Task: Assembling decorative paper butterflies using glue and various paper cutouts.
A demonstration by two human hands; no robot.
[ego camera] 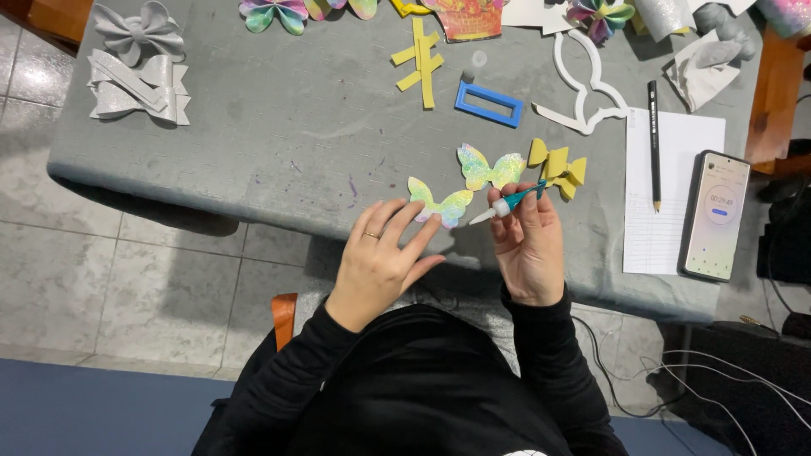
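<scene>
The grey surface (pixel 279 127) fills the upper part of the view, and the person sits at its near edge in black sleeves.

The left hand (pixel 378 257) comes up from below with the forearm slanting toward the right. The palm faces down, and the fingers are spread and stretched forward. The fingertips press on the near glitter butterfly (pixel 439 203), which lies flat near the edge of the surface. This hand grips nothing; it only holds the shape down.

The right hand (pixel 528 245) stands more upright, with the wrist below and the fingers curled. It is closed around a small glue tube (pixel 507 204), pinched between the thumb and the first fingers. The long axis of the tube runs nearly level, a little tilted. Its white tip points left and slightly down, toward the right wing of the near glitter butterfly, and its teal end points right and up.

A second glitter butterfly (pixel 488 169) lies just behind the tube, with its wings spread left and right. A yellow bow piece (pixel 557 169) lies beside it on the right.
</scene>
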